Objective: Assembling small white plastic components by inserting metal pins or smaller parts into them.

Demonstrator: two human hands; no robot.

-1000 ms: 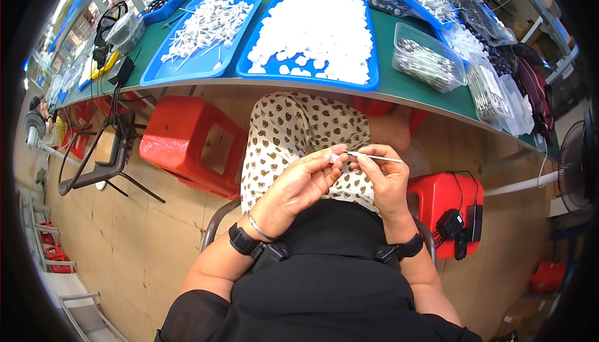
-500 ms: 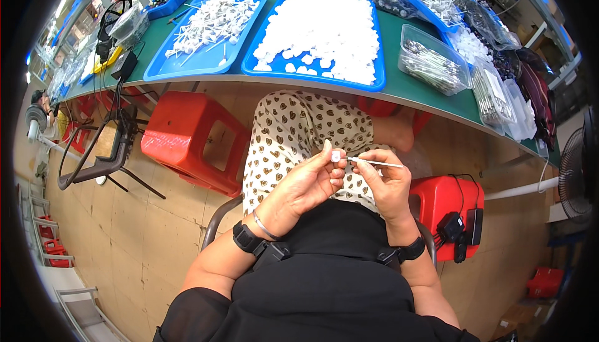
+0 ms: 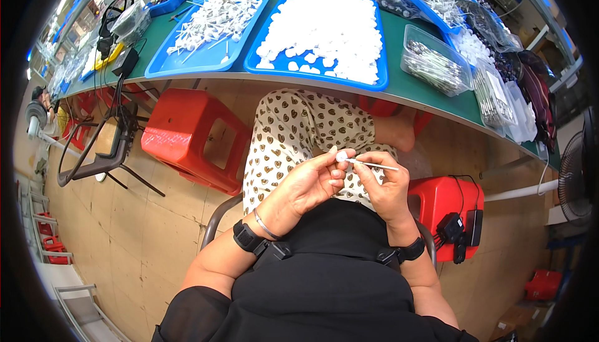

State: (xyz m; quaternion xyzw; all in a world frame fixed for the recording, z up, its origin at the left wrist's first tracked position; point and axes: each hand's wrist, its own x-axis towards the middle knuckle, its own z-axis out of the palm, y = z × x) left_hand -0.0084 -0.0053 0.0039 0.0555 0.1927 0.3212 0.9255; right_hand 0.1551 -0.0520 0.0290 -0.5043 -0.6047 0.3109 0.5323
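Note:
Above my lap, my left hand [image 3: 312,183] pinches a small white cap [image 3: 341,155] between thumb and fingertips. My right hand [image 3: 388,186] grips a thin white-and-metal stick [image 3: 376,165], lying almost level, its tip pointing left. The stick's left end meets the cap, or nearly so; the fingers partly cover this spot, so I cannot tell how far it goes in. Ahead on the table is a blue tray [image 3: 253,66] heaped with loose white caps. To its left another blue tray [image 3: 163,66] carries white-headed sticks.
The green table's edge [image 3: 437,108] runs across in front of me. A clear box [image 3: 433,61] of thin metal sticks stands at the right. Red stools [image 3: 181,133] flank my chair; black adapters [image 3: 458,230] lie on the right one. A fan [image 3: 574,173] is at far right.
The stick's tip has moved left to the white cap, closing the small gap between them. My right hand has shifted slightly left, and the cap has turned a little.

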